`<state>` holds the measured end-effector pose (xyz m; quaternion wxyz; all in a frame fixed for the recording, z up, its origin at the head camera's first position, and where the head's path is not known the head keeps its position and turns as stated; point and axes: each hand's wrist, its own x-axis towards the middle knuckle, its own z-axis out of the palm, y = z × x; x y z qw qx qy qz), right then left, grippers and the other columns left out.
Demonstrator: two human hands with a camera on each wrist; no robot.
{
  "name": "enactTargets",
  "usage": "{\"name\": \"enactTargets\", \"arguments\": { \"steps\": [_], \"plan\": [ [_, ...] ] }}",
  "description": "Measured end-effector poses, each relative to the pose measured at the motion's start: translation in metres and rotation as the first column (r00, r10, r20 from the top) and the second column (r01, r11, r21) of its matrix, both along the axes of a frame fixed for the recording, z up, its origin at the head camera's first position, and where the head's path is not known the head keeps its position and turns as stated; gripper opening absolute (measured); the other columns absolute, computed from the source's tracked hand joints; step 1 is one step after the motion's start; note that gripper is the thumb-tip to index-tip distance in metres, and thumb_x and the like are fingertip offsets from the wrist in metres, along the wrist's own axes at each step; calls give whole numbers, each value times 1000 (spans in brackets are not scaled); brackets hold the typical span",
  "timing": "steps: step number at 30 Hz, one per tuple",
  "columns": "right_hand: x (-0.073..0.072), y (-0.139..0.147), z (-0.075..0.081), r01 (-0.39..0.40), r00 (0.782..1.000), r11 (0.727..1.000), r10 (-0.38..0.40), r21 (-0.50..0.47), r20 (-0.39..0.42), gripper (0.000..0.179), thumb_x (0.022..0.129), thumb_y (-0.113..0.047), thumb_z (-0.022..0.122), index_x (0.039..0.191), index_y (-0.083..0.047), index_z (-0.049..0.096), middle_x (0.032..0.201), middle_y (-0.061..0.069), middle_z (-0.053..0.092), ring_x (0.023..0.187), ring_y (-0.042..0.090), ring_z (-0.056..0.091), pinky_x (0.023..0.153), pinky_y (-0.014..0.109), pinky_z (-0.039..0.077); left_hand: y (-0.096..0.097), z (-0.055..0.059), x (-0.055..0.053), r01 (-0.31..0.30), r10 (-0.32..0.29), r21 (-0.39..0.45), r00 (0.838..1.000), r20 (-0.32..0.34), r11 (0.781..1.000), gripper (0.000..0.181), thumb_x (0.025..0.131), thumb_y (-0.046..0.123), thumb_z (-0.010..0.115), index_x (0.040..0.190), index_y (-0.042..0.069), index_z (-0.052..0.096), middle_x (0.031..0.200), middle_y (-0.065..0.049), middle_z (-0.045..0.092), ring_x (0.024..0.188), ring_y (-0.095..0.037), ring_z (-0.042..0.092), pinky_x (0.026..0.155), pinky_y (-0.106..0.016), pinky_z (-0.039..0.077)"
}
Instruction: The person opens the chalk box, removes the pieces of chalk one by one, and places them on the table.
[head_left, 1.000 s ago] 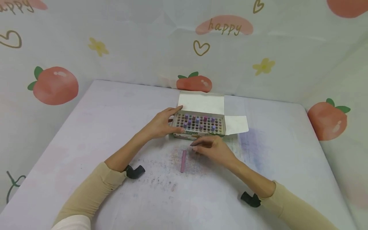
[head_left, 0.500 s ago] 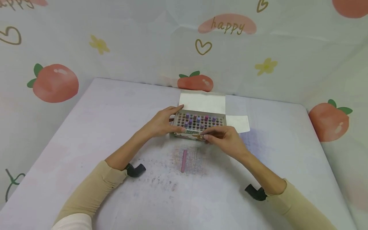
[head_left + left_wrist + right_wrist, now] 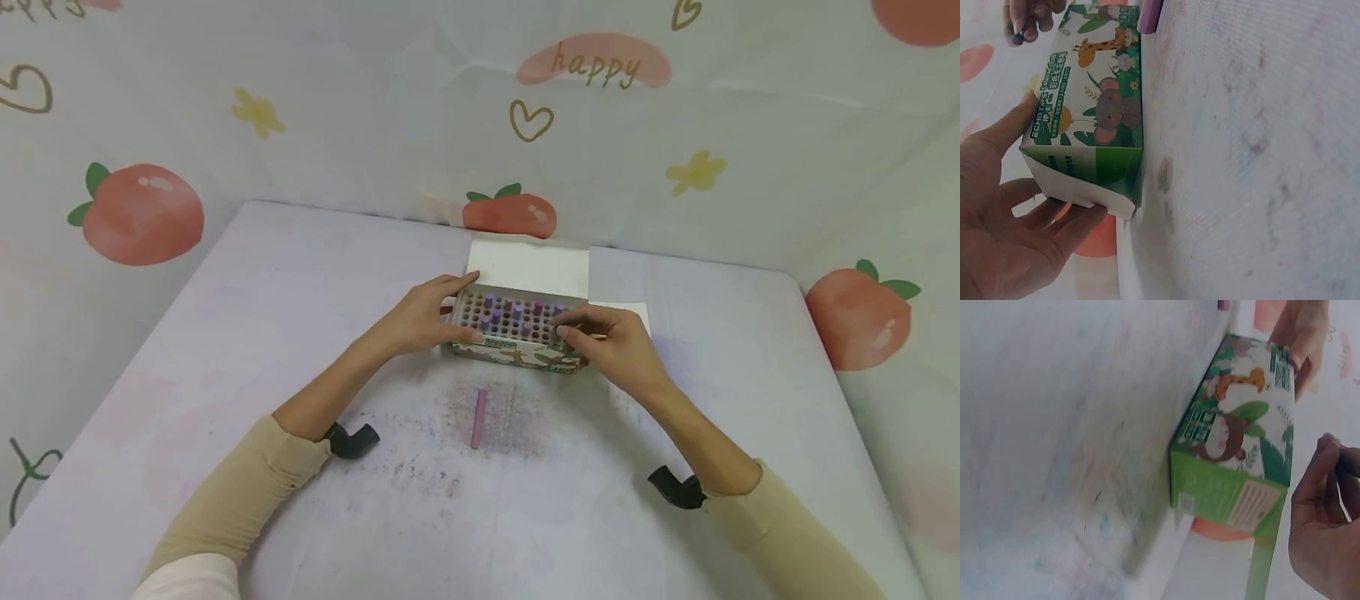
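Note:
A cardboard box of coloured chalk (image 3: pixel 517 356) stands on the table with its lid up and its holes facing upward. Several purple and pink chalk sticks (image 3: pixel 538 308) poke out of the holes. My left hand (image 3: pixel 416 321) grips the box's left end; in the left wrist view its fingers (image 3: pixel 1079 222) lie against the end flap, the thumb at the upper front edge. At the right of the holes hovers my right hand (image 3: pixel 622 346), thumb and fingertips close together; whether chalk is between them is hidden. A pink-purple chalk stick (image 3: pixel 478 419) lies in front of the box.
The white lid (image 3: pixel 528 265) rises behind the box, and a side flap (image 3: pixel 637 310) sticks out to the right. Chalk dust (image 3: pixel 513 421) smudges the table before the box. A printed cloth (image 3: pixel 375 125) hangs behind the table.
My right hand has moved right and up from near the loose chalk stick to over the box's right holes. The left hand stays on the box. The loose chalk stick has not moved.

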<state>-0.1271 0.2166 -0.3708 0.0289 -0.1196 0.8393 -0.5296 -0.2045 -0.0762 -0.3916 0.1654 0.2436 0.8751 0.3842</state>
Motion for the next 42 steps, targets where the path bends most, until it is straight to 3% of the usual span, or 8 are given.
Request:
{"name": "enactTargets", "arguments": {
  "steps": [6, 15, 22, 33, 42],
  "plan": [
    [-6, 9, -2, 51, 998, 997, -48, 61, -44, 17, 96, -16, 68, 108, -7, 75, 92, 13, 73, 78, 21, 66, 53, 25, 53, 1, 0, 0, -7, 7, -7, 1000, 8, 1000, 94, 82, 39, 82, 158, 26, 28, 156, -11, 34, 138, -33, 41, 106, -47, 47],
    [-11, 14, -11, 56, 994, 992, -45, 109, -97, 18, 95, -12, 69, 112, -8, 74, 92, 8, 74, 79, 23, 66, 53, 23, 52, -3, -1, 0, -8, 8, 10, 1000, 24, 1000, 95, 82, 37, 83, 158, 24, 28, 155, -13, 34, 137, -35, 42, 104, -44, 50],
    [-13, 13, -11, 50, 998, 978, -39, 204, -57, 18, 92, -9, 72, 110, -11, 75, 93, 5, 74, 81, 20, 65, 55, 23, 52, -2, -2, 0, 1, -2, 27, 1000, 20, 1000, 93, 83, 36, 82, 158, 23, 28, 155, -14, 33, 135, -36, 45, 104, -44, 50],
    [-16, 11, -4, -42, 997, 920, 66, 390, -49, 19, 90, -12, 74, 109, -15, 76, 95, -2, 74, 88, 16, 69, 76, 37, 59, 0, -3, 0, -3, 2, 35, 1000, 19, 999, 94, 83, 35, 83, 158, 23, 28, 155, -15, 33, 134, -38, 46, 103, -44, 51],
    [-20, 8, 0, -52, 992, 870, 103, 490, -77, 23, 86, -12, 78, 109, -9, 78, 98, 5, 75, 88, 20, 70, 75, 38, 59, 1, -3, -1, -7, 7, 28, 1000, 15, 1000, 95, 82, 35, 83, 158, 24, 28, 154, -13, 34, 138, -35, 42, 104, -42, 50]
  ]
}}
